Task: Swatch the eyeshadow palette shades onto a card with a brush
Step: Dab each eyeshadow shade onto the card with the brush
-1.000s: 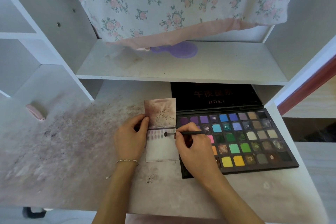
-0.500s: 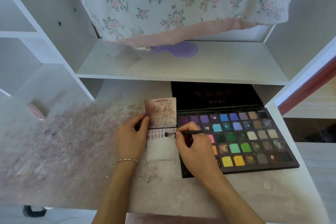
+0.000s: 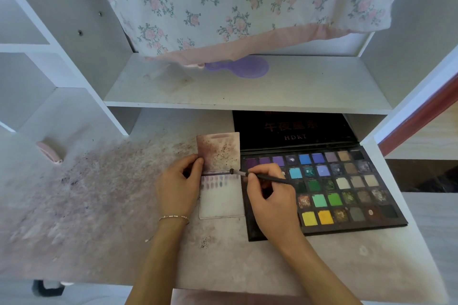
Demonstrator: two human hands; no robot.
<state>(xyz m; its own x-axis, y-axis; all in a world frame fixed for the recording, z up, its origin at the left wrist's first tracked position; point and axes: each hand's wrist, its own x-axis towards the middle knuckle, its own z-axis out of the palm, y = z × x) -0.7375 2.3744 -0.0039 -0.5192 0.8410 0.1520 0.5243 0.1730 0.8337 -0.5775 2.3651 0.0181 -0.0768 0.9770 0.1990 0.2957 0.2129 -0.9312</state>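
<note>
The card lies flat on the stained desk surface, just beside the left edge of the open eyeshadow palette. A short row of small swatches is seen along the card's upper part, left of centre; the lower part is bare. A second, stained card is held against the top of the white one, its left edge pinched by the thumb and fingers of the left hand. The brush is gripped between the curled fingers and thumb of the right hand, with its dark tip set at the right end of the swatch row, at the seam between the two cards. The step in hand is judged to be the laying down of a further swatch. Next, a fresh shade is likely to be picked up from the palette, and the brush tip placed on bare card beside the last mark, so that shades are not overlapped.
</note>
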